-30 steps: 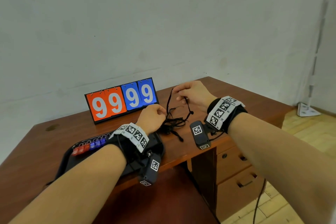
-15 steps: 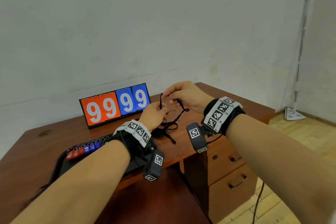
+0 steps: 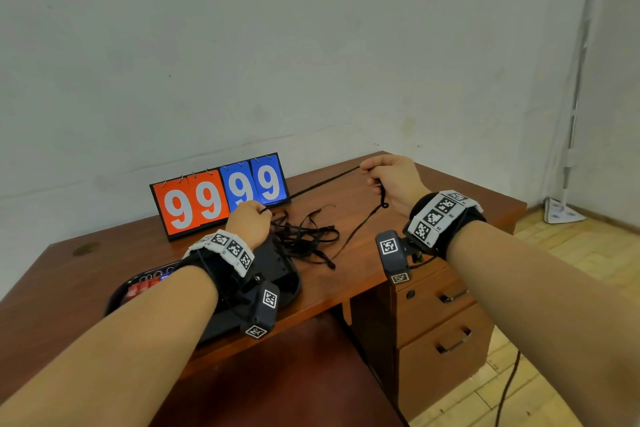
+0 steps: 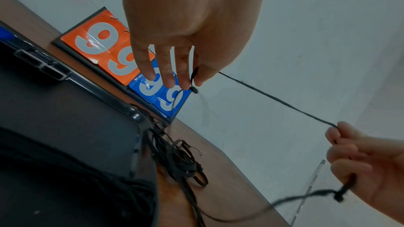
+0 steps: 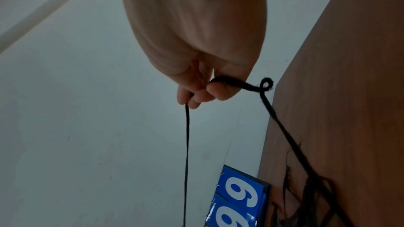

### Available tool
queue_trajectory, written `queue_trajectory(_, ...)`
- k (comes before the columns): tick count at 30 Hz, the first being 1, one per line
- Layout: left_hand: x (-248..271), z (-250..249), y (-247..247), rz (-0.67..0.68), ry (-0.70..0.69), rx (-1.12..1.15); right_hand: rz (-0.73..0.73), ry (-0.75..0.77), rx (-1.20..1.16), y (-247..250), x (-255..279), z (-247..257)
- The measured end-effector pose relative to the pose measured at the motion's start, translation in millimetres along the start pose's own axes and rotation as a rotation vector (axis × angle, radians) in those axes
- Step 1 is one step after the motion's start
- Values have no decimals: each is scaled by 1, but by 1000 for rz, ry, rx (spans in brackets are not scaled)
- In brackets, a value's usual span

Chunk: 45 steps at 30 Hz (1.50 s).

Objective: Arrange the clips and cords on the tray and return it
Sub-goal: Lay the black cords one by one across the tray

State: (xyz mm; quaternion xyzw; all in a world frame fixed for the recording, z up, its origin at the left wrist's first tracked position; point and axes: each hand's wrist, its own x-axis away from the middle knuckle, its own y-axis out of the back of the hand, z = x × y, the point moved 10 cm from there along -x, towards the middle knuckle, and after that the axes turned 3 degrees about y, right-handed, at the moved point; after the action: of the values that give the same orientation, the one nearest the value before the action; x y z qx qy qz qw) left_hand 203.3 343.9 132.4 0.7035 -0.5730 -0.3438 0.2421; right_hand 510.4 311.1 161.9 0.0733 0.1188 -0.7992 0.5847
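Observation:
One black cord (image 3: 322,182) is stretched taut between my two hands above the desk. My left hand (image 3: 250,222) pinches one end between thumb and forefinger (image 4: 192,78), in front of the scoreboard. My right hand (image 3: 388,180) grips the cord in curled fingers (image 5: 196,96); a small loop (image 5: 266,84) hangs below it and the rest trails down to a tangle of black cords (image 3: 304,236) on the desk. A black tray (image 3: 287,274) lies under my left forearm, with red and blue clips (image 3: 145,286) at its left end.
A flip scoreboard (image 3: 221,198) reading 99 99 stands at the back of the wooden desk (image 3: 346,288). Drawers (image 3: 443,319) sit under the desk's right side. A white stand (image 3: 564,211) leans in the room's corner.
My right hand has pulled away to the right, drawing the cord out straight. The left hand dropped slightly and keeps its end. The tangle now lies spread on the desk.

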Motion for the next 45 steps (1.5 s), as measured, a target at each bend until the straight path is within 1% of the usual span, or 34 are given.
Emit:
queue_trajectory(3,-2,10,5,-16,3,-28,-90,-31,53,18,-3,-14)
queue_trajectory(6,-2,14,5,-19,-14,-10,-154,-66,105,33,-5,-30)
queue_trajectory(8,0,10,2,-5,-43,-1,-157,-86,161,37,-5,-38)
queue_trajectory(12,7,-7,-5,44,-101,47,-115,-107,259,37,-3,-52)
queue_trajectory(14,10,-16,-7,64,-129,60,-43,-95,369,32,-3,-58)
queue_trajectory(16,14,-25,-9,88,-166,48,92,-67,530,21,-1,-61)
queue_trajectory(17,16,-29,-11,101,-182,38,149,-55,570,15,2,-61)
queue_trajectory(20,23,-41,-17,152,-223,18,260,7,563,-9,14,-52)
queue_trajectory(25,38,-57,-25,250,-273,-5,497,123,516,-70,42,-29)
queue_trajectory(27,44,-62,-25,277,-287,-12,595,124,505,-92,54,-29)
queue_trajectory(29,48,-63,-26,313,-280,-11,654,119,502,-107,64,-31)
queue_trajectory(31,50,-60,-24,337,-254,10,656,94,429,-114,70,-32)
queue_trajectory(34,54,-54,-14,336,-237,78,589,52,343,-115,72,-31)
queue_trajectory(36,57,-50,-7,329,-222,138,565,36,330,-115,73,-30)
queue_trajectory(40,58,-38,-2,354,-139,236,568,11,316,-117,79,-28)
queue_trajectory(45,60,-29,4,369,-102,263,571,3,306,-125,88,-28)
